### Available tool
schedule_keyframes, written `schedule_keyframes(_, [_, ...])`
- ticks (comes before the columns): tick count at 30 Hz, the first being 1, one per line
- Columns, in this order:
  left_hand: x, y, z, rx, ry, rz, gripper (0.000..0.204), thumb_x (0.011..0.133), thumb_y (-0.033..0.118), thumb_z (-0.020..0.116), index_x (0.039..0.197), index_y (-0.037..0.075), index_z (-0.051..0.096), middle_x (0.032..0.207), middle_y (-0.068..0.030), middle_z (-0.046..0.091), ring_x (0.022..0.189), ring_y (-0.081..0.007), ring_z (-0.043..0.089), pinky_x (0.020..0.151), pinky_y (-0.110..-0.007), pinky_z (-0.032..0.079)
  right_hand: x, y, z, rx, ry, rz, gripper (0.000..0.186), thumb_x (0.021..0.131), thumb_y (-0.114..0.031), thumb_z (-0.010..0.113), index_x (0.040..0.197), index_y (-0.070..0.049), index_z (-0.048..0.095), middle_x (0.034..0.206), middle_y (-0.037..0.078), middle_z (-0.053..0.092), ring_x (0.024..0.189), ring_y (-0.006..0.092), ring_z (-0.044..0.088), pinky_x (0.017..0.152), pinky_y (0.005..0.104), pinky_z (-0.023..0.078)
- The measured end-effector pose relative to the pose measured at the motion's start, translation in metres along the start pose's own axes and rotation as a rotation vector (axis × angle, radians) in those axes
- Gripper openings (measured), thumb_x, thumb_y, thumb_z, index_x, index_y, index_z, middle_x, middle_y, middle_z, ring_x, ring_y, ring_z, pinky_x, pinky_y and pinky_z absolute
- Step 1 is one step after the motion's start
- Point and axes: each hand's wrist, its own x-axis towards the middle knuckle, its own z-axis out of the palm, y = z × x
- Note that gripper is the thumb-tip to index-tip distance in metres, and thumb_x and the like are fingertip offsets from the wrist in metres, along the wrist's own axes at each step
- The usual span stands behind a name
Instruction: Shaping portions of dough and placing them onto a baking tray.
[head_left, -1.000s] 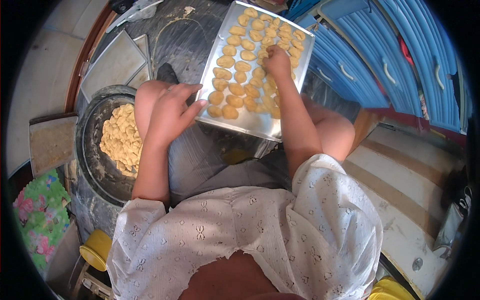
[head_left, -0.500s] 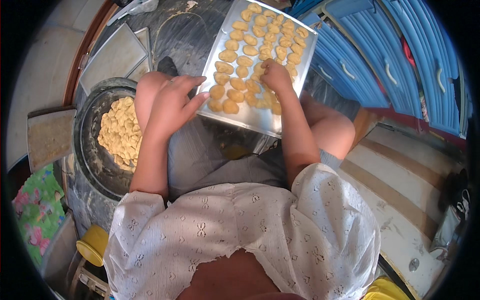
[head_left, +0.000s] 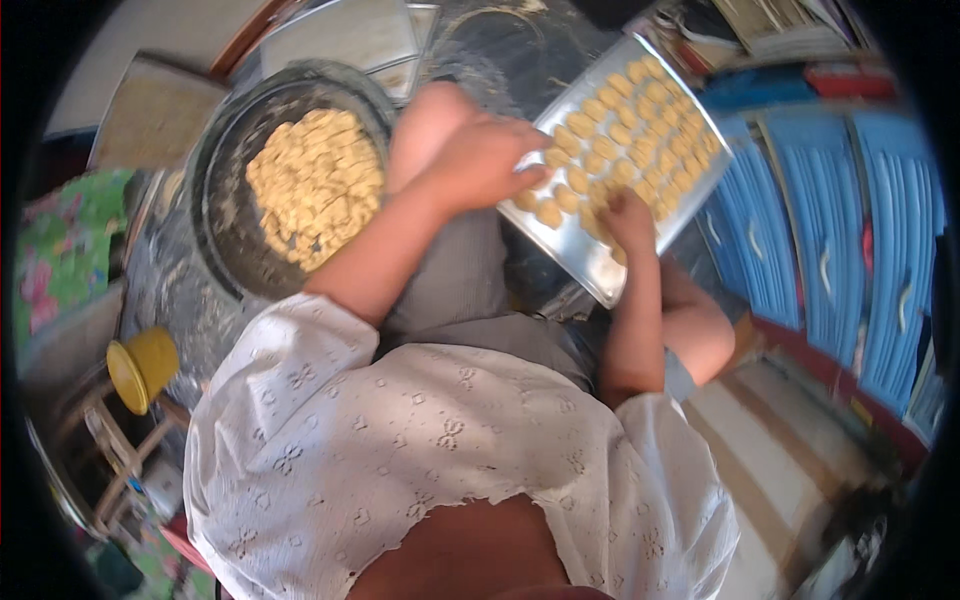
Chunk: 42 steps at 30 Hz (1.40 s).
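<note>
A shiny metal baking tray [head_left: 585,265] slants across my lap, with rows of yellowish dough pieces [head_left: 577,180] on it. My left hand [head_left: 485,165] is at the tray's left edge, thumb and fingers apart, beside the nearest pieces. Over the tray's near right part, my right hand [head_left: 628,218] has its fingers curled together down on a piece of dough; its fingertips are partly hidden and blurred. To the left stands a wide dark basin [head_left: 215,215] holding a heap of similar dough lumps [head_left: 315,180].
Flat trays [head_left: 340,40] lie beyond the basin, and a worn board [head_left: 160,112] is at the far left. A yellow bucket [head_left: 145,368] stands near a wooden stool [head_left: 110,440]. Blue slatted cabinet doors [head_left: 820,240] line the right side.
The view has turned toward the left, so basin, tray and hands appear shifted right. My right hand stays over the tray's dough, and my left hand remains by its edge.
</note>
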Motion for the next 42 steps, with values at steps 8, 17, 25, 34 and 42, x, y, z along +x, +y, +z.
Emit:
schedule_keyframes(8, [-0.006, -0.003, -0.002, -0.015, 0.047, -0.004, 0.035, 0.080, 0.036, 0.059, 0.101, 0.009, 0.064, 0.096, -0.0108, 0.063, 0.093, -0.0290, 0.058, 0.082, -0.040, 0.042, -0.033, 0.002, 0.031, -0.084, 0.129, -0.284, 0.021, 0.068, -0.012, 0.064, 0.088, -0.007, 0.064, 0.087, 0.013, 0.064, 0.079, 0.0312, 0.061, 0.069, 0.0387, 0.047])
schedule_keyframes(17, [-0.012, -0.008, -0.011, 0.014, 0.032, -0.001, 0.033, 0.083, 0.033, 0.056, 0.104, 0.008, 0.063, 0.102, -0.0099, 0.062, 0.098, -0.0278, 0.057, 0.086, -0.040, 0.040, -0.066, 0.008, 0.033, -0.095, 0.287, -0.217, 0.022, 0.069, -0.007, 0.061, 0.090, -0.007, 0.061, 0.088, 0.016, 0.061, 0.083, 0.0337, 0.059, 0.072, 0.0429, 0.046])
schedule_keyframes(25, [-0.017, -0.009, -0.011, 0.091, 0.048, 0.013, 0.034, 0.084, 0.030, 0.058, 0.106, 0.006, 0.062, 0.097, -0.0130, 0.062, 0.093, -0.0304, 0.057, 0.081, -0.040, 0.043, -0.040, 0.009, 0.015, 0.079, 0.435, -0.105, 0.031, 0.074, -0.012, 0.060, 0.104, -0.004, 0.057, 0.101, 0.019, 0.057, 0.095, 0.0371, 0.055, 0.080, 0.0435, 0.045])
schedule_keyframes(34, [-0.009, -0.006, -0.001, -0.001, 0.052, -0.012, 0.036, 0.076, 0.029, 0.063, 0.104, 0.006, 0.063, 0.097, -0.0112, 0.062, 0.093, -0.0306, 0.058, 0.081, -0.041, 0.044, 0.014, 0.017, 0.035, 0.046, 0.423, 0.096, 0.074, 0.093, -0.051, 0.034, 0.143, 0.001, 0.017, 0.148, 0.026, 0.011, 0.138, 0.0389, 0.006, 0.109, 0.0522, 0.004])
schedule_keyframes(42, [-0.025, -0.067, -0.031, -1.722, 0.802, -0.226, 0.064, 0.090, 0.054, 0.040, 0.133, 0.007, 0.038, 0.127, -0.0162, 0.046, 0.118, -0.0303, 0.045, 0.098, -0.040, 0.037, -0.026, -0.310, 0.006, 0.367, 0.101, -0.934, 0.062, 0.090, -0.033, 0.045, 0.138, 0.002, 0.030, 0.145, 0.020, 0.024, 0.137, 0.0325, 0.019, 0.111, 0.0480, 0.011])
